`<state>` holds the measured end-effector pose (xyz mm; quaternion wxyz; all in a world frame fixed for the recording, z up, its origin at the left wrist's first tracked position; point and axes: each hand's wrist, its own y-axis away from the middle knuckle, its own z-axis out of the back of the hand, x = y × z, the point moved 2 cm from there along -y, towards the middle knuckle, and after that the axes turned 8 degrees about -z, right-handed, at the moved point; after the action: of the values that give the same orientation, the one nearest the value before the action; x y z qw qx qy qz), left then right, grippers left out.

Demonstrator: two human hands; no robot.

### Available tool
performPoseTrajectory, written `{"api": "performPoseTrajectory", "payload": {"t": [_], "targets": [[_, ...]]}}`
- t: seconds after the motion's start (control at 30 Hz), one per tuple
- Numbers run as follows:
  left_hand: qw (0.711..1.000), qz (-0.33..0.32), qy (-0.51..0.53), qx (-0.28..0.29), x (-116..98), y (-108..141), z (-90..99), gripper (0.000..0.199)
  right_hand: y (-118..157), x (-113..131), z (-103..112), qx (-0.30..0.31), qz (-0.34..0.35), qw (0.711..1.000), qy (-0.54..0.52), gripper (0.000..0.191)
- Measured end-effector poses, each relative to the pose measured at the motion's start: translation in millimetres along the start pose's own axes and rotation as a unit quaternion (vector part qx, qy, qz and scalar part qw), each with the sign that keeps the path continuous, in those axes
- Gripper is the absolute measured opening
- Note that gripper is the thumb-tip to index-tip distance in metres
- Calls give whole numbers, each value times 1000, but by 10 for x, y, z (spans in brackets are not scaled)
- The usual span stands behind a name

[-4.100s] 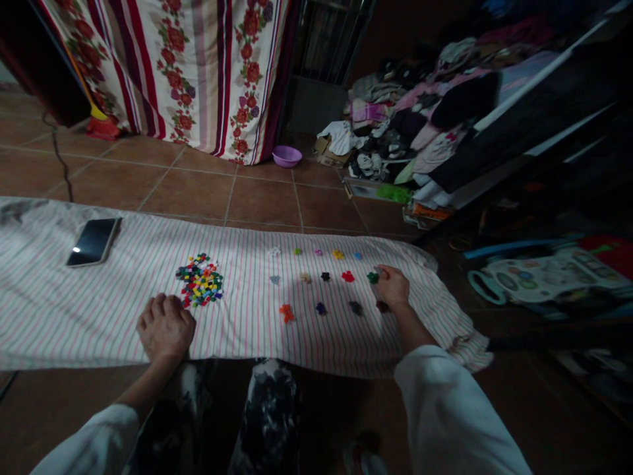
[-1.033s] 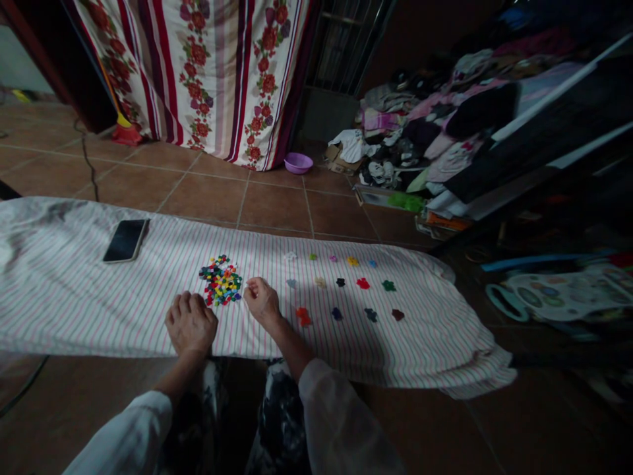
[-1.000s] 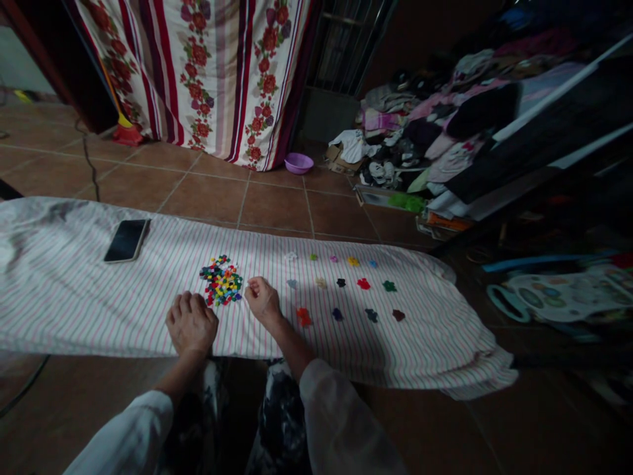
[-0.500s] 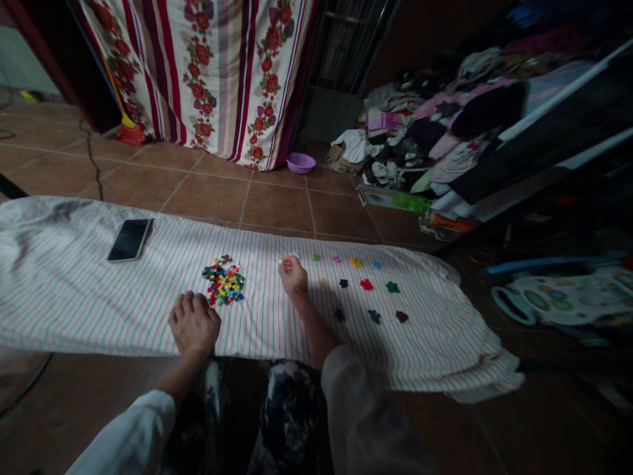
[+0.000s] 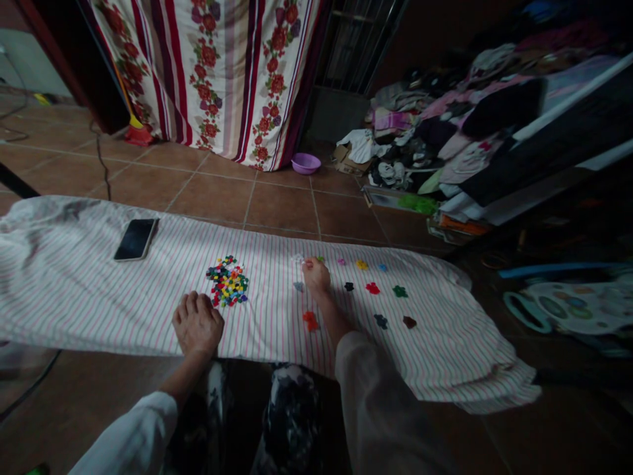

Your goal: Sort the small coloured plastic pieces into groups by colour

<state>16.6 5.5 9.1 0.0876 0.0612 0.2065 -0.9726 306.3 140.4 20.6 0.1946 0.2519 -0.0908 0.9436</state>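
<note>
My right hand (image 5: 317, 276) is closed in a pinch at the near right side of a small cluster of white pieces (image 5: 297, 258). A tiny white piece (image 5: 303, 262) shows at its fingertips; its exact kind is too small to make out. My left hand (image 5: 198, 324) rests palm down on the striped cloth, fingers apart and slightly bent, holding nothing. Just beyond it lies a mixed pile of tiny coloured pieces (image 5: 228, 284). Around my right hand sit single-colour clusters: grey (image 5: 299, 287), orange (image 5: 310, 321), black (image 5: 349, 287), red (image 5: 372, 288) and yellow (image 5: 362, 264).
A phone (image 5: 136, 239) lies at the left on the striped cloth (image 5: 89, 290). Green (image 5: 400, 291) and brown (image 5: 409, 322) clusters sit farther right. Beyond the table are a purple basin (image 5: 306, 163), a floral curtain (image 5: 232, 79) and heaped clothes (image 5: 425, 125).
My right hand has moved right, from left of the white cluster to its near right side, with the white piece in its fingers. Grey and orange clusters are uncovered. My left hand stays put.
</note>
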Motion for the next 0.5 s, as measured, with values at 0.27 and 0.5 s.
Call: {"api": "performPoseTrajectory", "payload": {"t": [0.27,0.5], "targets": [[1000,1,4,-9,-7,-3,-5,36,-45,-3,-80,12,-15,999,37,22],[1000,-1,9,-4,4,-3,-4,38,-88,-8,-150,-10,3,999,51,22]]}}
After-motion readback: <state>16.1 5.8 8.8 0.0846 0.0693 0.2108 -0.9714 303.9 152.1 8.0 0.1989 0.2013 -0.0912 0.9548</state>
